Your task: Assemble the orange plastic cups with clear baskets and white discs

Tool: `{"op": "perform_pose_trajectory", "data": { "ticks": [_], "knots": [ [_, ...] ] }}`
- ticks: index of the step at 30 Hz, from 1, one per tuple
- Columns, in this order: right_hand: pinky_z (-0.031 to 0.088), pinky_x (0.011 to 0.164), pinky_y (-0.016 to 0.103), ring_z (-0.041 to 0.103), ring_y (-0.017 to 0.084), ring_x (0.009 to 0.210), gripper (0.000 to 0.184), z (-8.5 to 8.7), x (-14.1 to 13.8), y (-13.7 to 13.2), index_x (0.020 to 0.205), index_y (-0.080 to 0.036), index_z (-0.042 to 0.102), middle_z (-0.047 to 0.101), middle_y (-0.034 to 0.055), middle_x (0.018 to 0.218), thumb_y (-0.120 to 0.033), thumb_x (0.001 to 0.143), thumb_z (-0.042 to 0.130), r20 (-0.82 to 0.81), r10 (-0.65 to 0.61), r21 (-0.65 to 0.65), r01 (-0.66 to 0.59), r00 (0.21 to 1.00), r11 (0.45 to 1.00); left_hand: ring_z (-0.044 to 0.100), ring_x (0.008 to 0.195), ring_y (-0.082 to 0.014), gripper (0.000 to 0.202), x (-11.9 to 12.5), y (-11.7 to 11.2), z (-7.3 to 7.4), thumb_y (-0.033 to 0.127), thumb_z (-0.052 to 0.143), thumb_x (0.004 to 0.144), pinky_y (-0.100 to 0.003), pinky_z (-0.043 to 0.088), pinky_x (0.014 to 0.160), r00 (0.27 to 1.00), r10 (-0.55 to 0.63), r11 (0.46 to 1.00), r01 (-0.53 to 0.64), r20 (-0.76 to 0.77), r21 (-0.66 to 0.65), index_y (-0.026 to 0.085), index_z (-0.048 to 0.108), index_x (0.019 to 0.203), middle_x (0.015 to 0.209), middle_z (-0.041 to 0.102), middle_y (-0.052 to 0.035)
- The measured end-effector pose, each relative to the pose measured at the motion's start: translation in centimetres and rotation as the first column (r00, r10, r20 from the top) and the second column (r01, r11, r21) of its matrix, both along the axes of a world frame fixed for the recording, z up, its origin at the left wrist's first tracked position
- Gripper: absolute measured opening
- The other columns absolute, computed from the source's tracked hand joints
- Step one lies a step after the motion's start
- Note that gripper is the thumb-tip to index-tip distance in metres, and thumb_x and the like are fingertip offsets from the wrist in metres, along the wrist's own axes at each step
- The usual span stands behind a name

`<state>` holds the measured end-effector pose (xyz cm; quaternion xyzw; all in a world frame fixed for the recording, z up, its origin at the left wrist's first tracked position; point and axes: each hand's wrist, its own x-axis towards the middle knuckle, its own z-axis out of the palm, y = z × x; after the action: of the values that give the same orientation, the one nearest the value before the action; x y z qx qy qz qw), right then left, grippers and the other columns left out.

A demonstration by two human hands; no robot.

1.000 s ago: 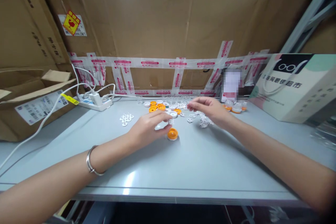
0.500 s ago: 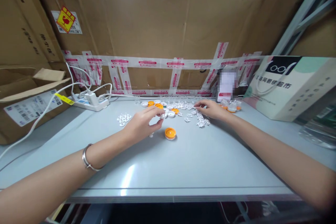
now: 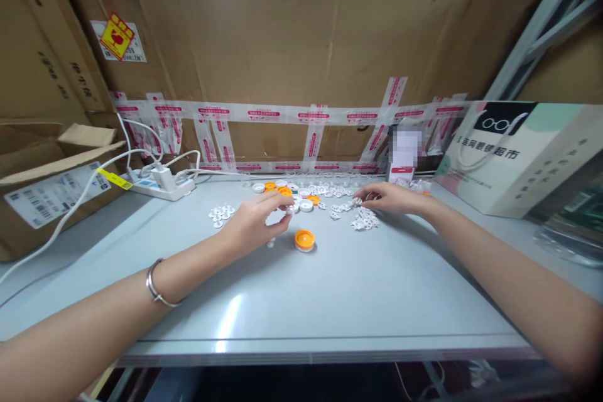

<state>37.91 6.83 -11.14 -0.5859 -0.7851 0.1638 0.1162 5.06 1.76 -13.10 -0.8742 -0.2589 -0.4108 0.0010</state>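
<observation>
My left hand (image 3: pixel 264 220) is closed in a pinch on a small white plastic piece (image 3: pixel 291 208), mostly hidden by the fingers. Just to its right on the table stands an orange cap with a white base (image 3: pixel 304 240). My right hand (image 3: pixel 386 196) reaches into the loose white openwork plastic pieces (image 3: pixel 365 220), its fingertips at one of them; whether they grip it I cannot make out. Between the hands, farther back, lie several white caps (image 3: pixel 306 205) and orange caps (image 3: pixel 284 191). Small white stemmed pieces (image 3: pixel 221 213) sit in a group left of my left hand.
A white power strip (image 3: pixel 162 183) with cables lies at the back left, beside an open cardboard box (image 3: pixel 56 182). A big taped carton (image 3: pixel 282 63) walls off the back. On the right stand a paper bag (image 3: pixel 494 163) and a clear container (image 3: pixel 572 226).
My right hand has shifted slightly right and toward me among the white openwork pieces, covering more of the clear and orange parts behind it. My left hand keeps its pinch in nearly the same place.
</observation>
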Motion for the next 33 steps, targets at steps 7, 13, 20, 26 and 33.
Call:
{"op": "perform_pose_trajectory", "data": {
  "ticks": [7,13,20,26,33],
  "knots": [
    [0.042,0.066,0.025,0.06,0.019,0.077,0.029,-0.8,-1.1,0.1,0.083,-0.016,0.067,0.068,0.0045,0.082,-0.042,0.07,0.058,-0.051,-0.001,0.053,0.004,0.999,0.999,0.061,0.08,-0.0124,0.019,0.1,-0.1,0.2,0.014,0.054,0.08,-0.027,0.05,0.074,1.0,0.002,1.0,-0.002,-0.008,-0.014,0.016,0.058,0.098,0.092,0.065,-0.0055],
    [0.042,0.066,0.025,0.061,0.019,0.078,0.032,-0.2,-1.1,-0.2,0.078,-0.017,0.067,0.069,0.0044,0.079,-0.047,0.066,0.063,-0.121,-0.024,-0.01,0.023,0.992,1.0,0.06,0.079,-0.012,0.019,0.0,0.0,0.0,0.015,0.054,0.079,-0.026,0.05,0.073,1.0,0.003,1.0,-0.003,-0.009,-0.014,0.016,0.058,0.098,0.091,0.065,-0.0046],
    [0.042,0.063,0.024,0.059,0.018,0.072,0.03,1.1,-1.3,-1.2,0.075,-0.017,0.065,0.067,0.0024,0.074,-0.043,0.061,0.067,-0.038,0.014,-0.074,-0.017,0.999,0.997,0.06,0.079,-0.012,0.018,0.1,0.0,0.1,0.015,0.054,0.08,-0.026,0.049,0.073,1.0,-0.005,0.999,0.005,-0.013,-0.036,0.017,0.058,0.098,0.09,0.065,-0.0042],
    [0.042,0.065,0.026,0.059,0.018,0.075,0.03,0.1,-1.9,-0.3,0.08,-0.017,0.067,0.068,0.005,0.08,-0.044,0.073,0.056,-0.09,-0.058,0.116,0.069,0.994,0.991,0.06,0.079,-0.0119,0.018,0.1,0.0,0.2,0.015,0.054,0.079,-0.026,0.049,0.073,0.999,0.009,0.998,-0.01,-0.033,-0.055,0.017,0.058,0.097,0.09,0.065,-0.0039],
    [0.043,0.07,0.028,0.058,0.019,0.076,0.022,-2.0,-2.4,1.3,0.08,-0.018,0.07,0.067,0.0053,0.082,-0.035,0.07,0.06,-0.047,-0.006,0.212,0.016,0.999,0.977,0.06,0.079,-0.0123,0.018,0.1,0.1,0.1,0.016,0.053,0.08,-0.026,0.049,0.072,0.999,-0.003,0.998,0.001,-0.032,-0.066,0.017,0.057,0.097,0.089,0.065,-0.0042]
  ]
}}
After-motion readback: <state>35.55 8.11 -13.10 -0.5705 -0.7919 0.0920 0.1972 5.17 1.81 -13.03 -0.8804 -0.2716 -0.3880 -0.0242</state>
